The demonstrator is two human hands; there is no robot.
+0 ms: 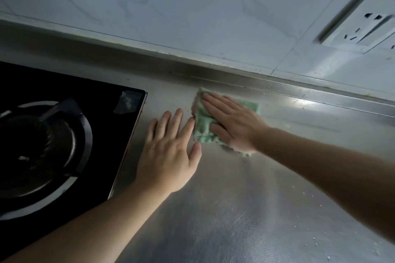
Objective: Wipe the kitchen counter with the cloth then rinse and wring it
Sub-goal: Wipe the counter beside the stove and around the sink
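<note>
A green cloth lies flat on the textured metal counter, near the back edge. My right hand presses down on it with straight, spread fingers, covering most of its middle. My left hand lies flat on the counter just left of the cloth, fingers straight; its fingertips almost touch the cloth's left edge. Both forearms reach in from the bottom and the right.
A black glass gas hob with a round burner fills the left side, its edge next to my left hand. A tiled wall rises behind the counter, with a white socket at the upper right. Small white specks dot the counter at lower right.
</note>
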